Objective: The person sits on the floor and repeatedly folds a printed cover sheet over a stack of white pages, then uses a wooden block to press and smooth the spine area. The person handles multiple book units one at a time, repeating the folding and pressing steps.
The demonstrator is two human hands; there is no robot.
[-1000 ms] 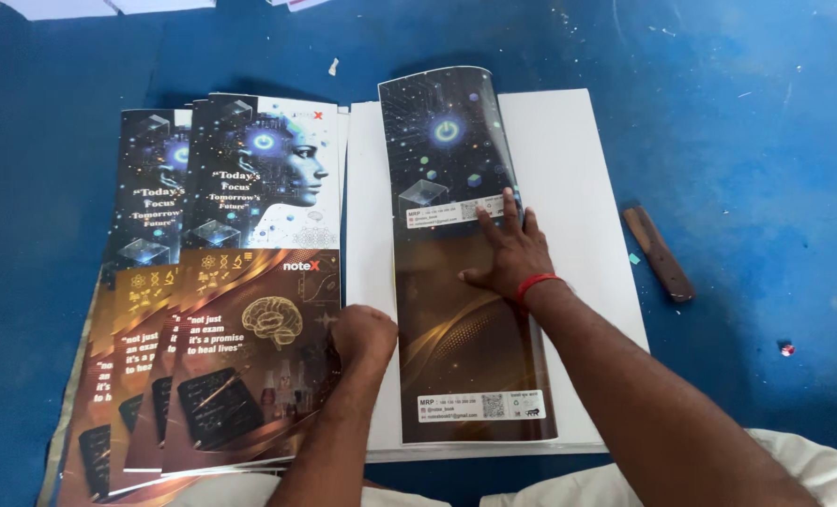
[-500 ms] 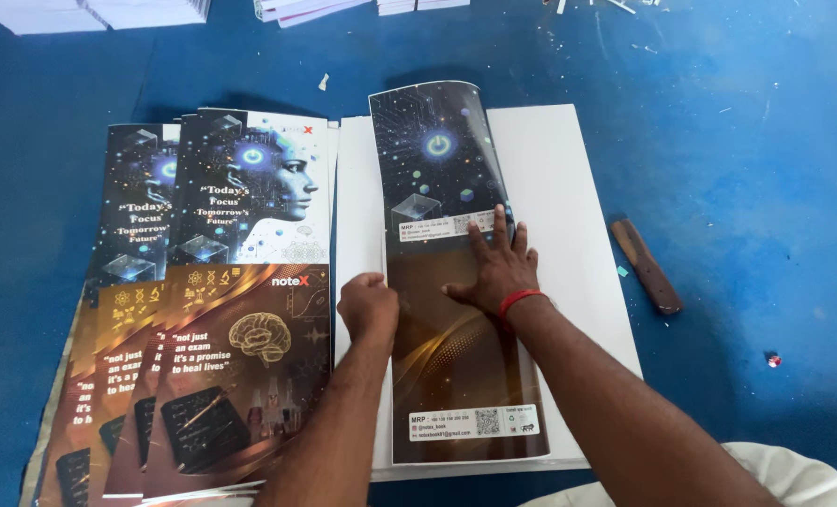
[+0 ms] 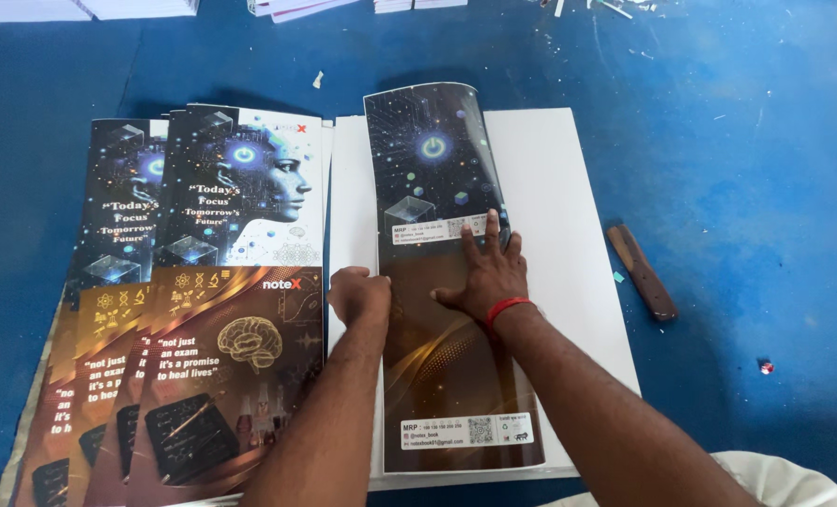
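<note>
At the bottom of the frame two bare forearms reach up into the picture. The work in hand appears to be folding a printed cover sheet (image 3: 451,282) over a stack of white pages (image 3: 569,235); I judge this the creasing step, with the sheet already folded along its left edge and being pressed flat. The next move likely calls for a firm sweep along that fold without letting the sheet slide off the pages.

The left hand (image 3: 360,296), lower centre, is curled into a loose fist, knuckles bearing on the left edge of the cover sheet where it meets the white pages. It grasps nothing that I can see; it presses.

The right hand (image 3: 484,272), just to its right, lies open and flat, fingers spread and pointing up the frame, palm down on the middle of the dark cover sheet. A red thread band (image 3: 505,308) circles its wrist. It holds the sheet down rather than gripping it.

The cover sheet runs from bottom centre to upper centre, its far end curling upward off the pages.

To the left, a fanned pile of printed covers (image 3: 221,282) lies on the blue surface (image 3: 747,141). At right, well apart from the hands, rests a small brown wooden stick (image 3: 641,272). Along the top edge, more white paper stacks (image 3: 90,7) show.
</note>
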